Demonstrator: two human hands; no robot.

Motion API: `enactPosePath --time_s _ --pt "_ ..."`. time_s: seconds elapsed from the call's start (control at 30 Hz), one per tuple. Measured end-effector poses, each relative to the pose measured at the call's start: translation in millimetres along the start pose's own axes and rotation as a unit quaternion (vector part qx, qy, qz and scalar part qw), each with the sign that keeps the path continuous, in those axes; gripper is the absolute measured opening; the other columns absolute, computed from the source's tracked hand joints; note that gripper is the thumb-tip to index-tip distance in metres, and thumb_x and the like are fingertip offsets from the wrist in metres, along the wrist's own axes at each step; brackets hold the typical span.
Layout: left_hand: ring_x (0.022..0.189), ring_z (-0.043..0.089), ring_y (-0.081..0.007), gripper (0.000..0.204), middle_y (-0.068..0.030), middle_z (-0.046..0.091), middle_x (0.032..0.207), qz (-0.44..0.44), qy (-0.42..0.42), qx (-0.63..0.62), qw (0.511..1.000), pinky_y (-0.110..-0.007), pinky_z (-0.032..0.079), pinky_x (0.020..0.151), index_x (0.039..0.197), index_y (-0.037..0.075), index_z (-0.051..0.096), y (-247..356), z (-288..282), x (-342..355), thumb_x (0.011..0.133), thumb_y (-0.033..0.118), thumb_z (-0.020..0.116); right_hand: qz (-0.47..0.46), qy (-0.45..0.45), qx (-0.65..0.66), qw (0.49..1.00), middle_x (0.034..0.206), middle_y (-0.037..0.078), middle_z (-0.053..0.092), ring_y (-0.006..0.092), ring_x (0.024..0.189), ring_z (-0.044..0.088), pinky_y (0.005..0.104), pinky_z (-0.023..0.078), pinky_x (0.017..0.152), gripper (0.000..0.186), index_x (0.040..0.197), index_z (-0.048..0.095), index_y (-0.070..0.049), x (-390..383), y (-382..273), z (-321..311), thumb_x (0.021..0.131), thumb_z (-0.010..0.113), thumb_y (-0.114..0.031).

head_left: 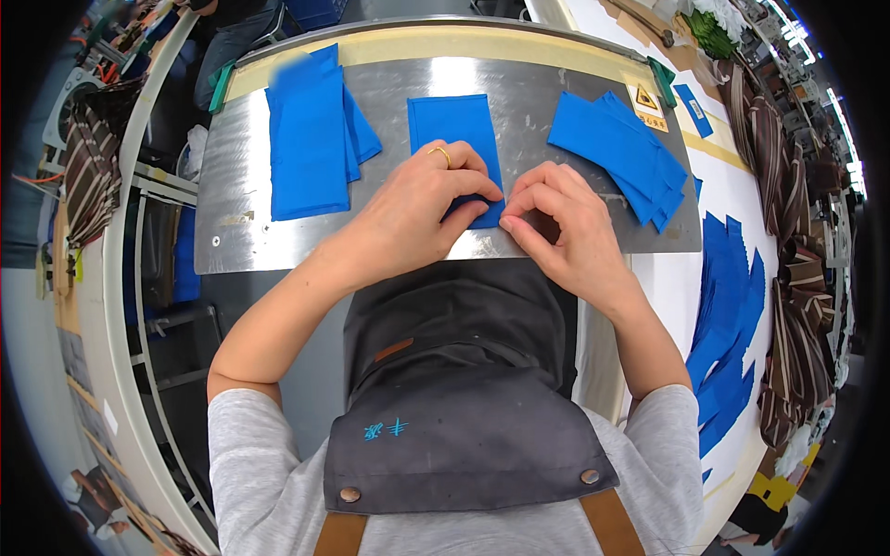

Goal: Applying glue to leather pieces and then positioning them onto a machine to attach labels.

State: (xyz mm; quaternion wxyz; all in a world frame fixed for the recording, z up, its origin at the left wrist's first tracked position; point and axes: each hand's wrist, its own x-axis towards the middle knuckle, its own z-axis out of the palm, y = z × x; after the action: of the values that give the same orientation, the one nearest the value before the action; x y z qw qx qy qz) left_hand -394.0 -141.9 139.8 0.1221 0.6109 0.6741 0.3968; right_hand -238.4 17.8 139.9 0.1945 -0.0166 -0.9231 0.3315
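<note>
A blue rectangular fabric piece (454, 120) with a stitched border lies flat on the metal plate (389, 83) in front of me. My left hand (426, 208), with a ring on one finger, rests over its lower part, thumb and fingertips closed at the lower right edge. Thumb and forefinger of my right hand (575, 232) pinch at the lower right corner of this same piece. The fingers partly hide the near edge, so a very small thing between them would not show. The left stack of blue pieces (309, 139) and the right stack (621, 153) flank it.
Green clips (221, 85) hold the plate's far corners. A warning label (646, 100) sits at its far right. More blue fabric pieces (723, 306) overlap on the white table at right, beside brown striped fabric (797, 343). A person (239, 42) sits at the far left.
</note>
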Motion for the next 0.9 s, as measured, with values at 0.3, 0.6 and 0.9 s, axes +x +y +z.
enactPosePath --time_s 0.3,0.6,0.9 --pt "0.099 0.057 -0.0282 0.020 -0.0074 0.061 0.104 -0.011 0.010 0.021 1.000 -0.038 0.046 0.087 0.101 0.007 0.070 -2 3 -4 0.081 0.008 0.076 0.055 -0.010 0.019 0.998 0.092 0.008 0.061 0.0284 0.087 0.058 0.0377 0.045 0.075 0.015 0.076 0.061 -0.005 7 -6 -1 0.077 0.074 -0.012" --pt "0.100 0.057 -0.0295 0.025 -0.0081 0.061 0.104 0.015 0.017 0.043 0.999 -0.038 0.046 0.087 0.102 0.006 0.066 0 4 -2 0.080 0.006 0.076 0.059 -0.037 -0.043 0.997 0.087 0.003 0.060 0.0218 0.078 0.056 0.0373 0.043 0.075 0.024 0.093 0.060 -0.009 10 -4 -4 0.077 0.076 -0.016" --pt "0.101 0.058 -0.0284 0.020 -0.0081 0.061 0.102 0.005 0.012 0.044 0.999 -0.038 0.046 0.086 0.097 0.007 0.067 0 5 -1 0.080 0.007 0.076 0.167 0.013 0.159 0.973 0.100 0.006 0.063 0.0131 0.087 0.061 0.0236 0.048 0.081 0.017 0.104 0.066 -0.004 -12 9 -7 0.087 0.066 0.000"
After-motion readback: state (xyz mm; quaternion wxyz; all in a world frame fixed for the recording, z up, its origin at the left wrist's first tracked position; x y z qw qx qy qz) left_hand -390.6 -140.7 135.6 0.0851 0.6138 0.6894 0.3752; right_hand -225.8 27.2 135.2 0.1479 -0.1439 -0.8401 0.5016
